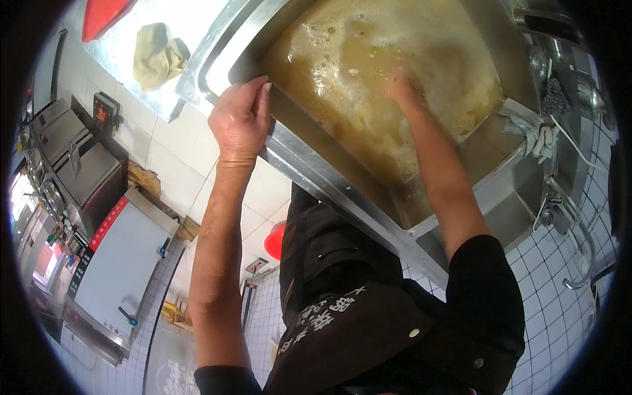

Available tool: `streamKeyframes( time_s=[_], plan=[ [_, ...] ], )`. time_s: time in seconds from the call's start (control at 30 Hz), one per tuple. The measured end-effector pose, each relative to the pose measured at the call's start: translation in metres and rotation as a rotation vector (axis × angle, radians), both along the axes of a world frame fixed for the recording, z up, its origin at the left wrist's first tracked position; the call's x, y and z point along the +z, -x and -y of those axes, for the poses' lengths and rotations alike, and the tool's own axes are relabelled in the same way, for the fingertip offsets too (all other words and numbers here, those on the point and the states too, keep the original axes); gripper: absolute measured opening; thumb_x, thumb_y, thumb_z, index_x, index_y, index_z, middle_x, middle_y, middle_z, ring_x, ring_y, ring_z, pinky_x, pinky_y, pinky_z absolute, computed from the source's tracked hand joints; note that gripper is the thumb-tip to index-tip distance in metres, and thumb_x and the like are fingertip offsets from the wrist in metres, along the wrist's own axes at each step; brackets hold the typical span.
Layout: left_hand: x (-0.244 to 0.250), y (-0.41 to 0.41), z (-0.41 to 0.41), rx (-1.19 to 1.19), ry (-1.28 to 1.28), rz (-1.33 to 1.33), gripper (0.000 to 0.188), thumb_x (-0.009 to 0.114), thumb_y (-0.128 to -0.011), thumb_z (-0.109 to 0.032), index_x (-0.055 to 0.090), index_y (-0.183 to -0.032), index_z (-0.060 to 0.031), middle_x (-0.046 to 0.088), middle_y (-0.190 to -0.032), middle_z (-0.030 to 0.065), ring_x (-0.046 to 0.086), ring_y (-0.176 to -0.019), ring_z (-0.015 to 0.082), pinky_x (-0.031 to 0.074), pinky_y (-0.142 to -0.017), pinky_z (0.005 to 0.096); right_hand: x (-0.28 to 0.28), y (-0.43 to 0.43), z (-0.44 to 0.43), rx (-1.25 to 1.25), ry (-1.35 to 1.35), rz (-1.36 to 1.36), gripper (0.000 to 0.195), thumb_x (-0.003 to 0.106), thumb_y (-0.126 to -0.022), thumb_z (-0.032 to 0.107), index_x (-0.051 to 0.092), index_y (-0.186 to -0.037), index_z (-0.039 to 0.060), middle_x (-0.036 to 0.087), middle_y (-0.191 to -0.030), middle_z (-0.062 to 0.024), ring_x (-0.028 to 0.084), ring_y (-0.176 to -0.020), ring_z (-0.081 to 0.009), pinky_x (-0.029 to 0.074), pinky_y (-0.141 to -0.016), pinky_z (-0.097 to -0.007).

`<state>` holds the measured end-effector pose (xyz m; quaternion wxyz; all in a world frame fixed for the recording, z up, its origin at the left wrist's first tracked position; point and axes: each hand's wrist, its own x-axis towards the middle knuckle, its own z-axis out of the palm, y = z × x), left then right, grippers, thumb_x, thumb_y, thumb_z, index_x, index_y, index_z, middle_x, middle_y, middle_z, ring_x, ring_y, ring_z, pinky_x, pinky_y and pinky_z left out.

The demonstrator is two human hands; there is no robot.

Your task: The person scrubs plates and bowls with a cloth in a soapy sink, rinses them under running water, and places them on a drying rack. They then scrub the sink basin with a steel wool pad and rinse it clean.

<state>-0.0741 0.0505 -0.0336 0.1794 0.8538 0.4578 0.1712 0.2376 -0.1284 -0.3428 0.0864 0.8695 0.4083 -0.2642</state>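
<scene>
A deep stainless-steel sink (316, 180) stands in front of me, part-filled with cloudy brown water (345, 133). Foam and small food scraps float on its surface. My left hand (240, 118) grips the near left rim of the sink, with the fingers folded over the edge. My right hand (401, 86) reaches down into the water near the middle of the basin. Its fingers are under the murky surface and blurred, so whether they hold anything is hidden.
A beige cloth (157, 57) and a red tray (101, 17) lie on the steel counter at upper left. Grey-white gloves (535, 136) drape over the sink's right edge, near a dark scouring pad (556, 96) and a curved faucet (585, 252). A red basin (275, 242) sits on the floor.
</scene>
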Motion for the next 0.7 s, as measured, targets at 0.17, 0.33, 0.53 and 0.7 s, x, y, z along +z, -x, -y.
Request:
streamKeyframes(
  time_s=[0.17, 0.33, 0.53, 0.7],
  plan=[
    [0.004, 0.001, -0.001, -0.019, 0.017, 0.002, 0.009, 0.071, -0.09, -0.013, 0.074, -0.098, -0.0092, 0.064, -0.074, 0.0082, 0.062, -0.067, 0.0257, 0.049, -0.064, 0.0341, -0.001, 0.015, -0.004, 0.152, 0.005, 0.024, 0.035, 0.053, -0.095, 0.031, 0.064, -0.118, 0.0065, 0.064, -0.113, -0.0193, 0.063, -0.1, -0.0342, 0.05, -0.086, -0.0456],
    [0.004, 0.0, -0.001, -0.009, 0.029, 0.004, 0.009, 0.072, -0.089, -0.012, 0.074, -0.097, -0.0106, 0.061, -0.072, 0.0074, 0.061, -0.066, 0.0247, 0.048, -0.062, 0.0338, 0.005, 0.008, -0.002, 0.184, 0.007, 0.01, 0.033, 0.053, -0.096, 0.033, 0.063, -0.114, 0.0069, 0.063, -0.108, -0.0172, 0.061, -0.095, -0.032, 0.049, -0.082, -0.0436],
    [-0.003, 0.002, -0.001, -0.005, 0.017, 0.023, 0.007, 0.073, -0.087, -0.016, 0.074, -0.094, -0.0141, 0.058, -0.069, 0.0053, 0.059, -0.064, 0.0248, 0.048, -0.059, 0.0351, 0.012, -0.001, 0.011, 0.22, 0.025, 0.013, 0.031, 0.053, -0.098, 0.034, 0.062, -0.109, 0.0074, 0.06, -0.101, -0.0146, 0.058, -0.089, -0.0293, 0.048, -0.077, -0.0412],
    [-0.006, 0.002, -0.003, -0.027, -0.022, 0.038, 0.008, 0.073, -0.088, -0.016, 0.074, -0.095, -0.0131, 0.059, -0.069, 0.0056, 0.059, -0.064, 0.0249, 0.047, -0.059, 0.0346, 0.007, -0.009, 0.003, 0.254, 0.027, 0.013, 0.03, 0.053, -0.098, 0.036, 0.062, -0.104, 0.0078, 0.059, -0.095, -0.0125, 0.057, -0.084, -0.0271, 0.047, -0.073, -0.0392]
  ],
)
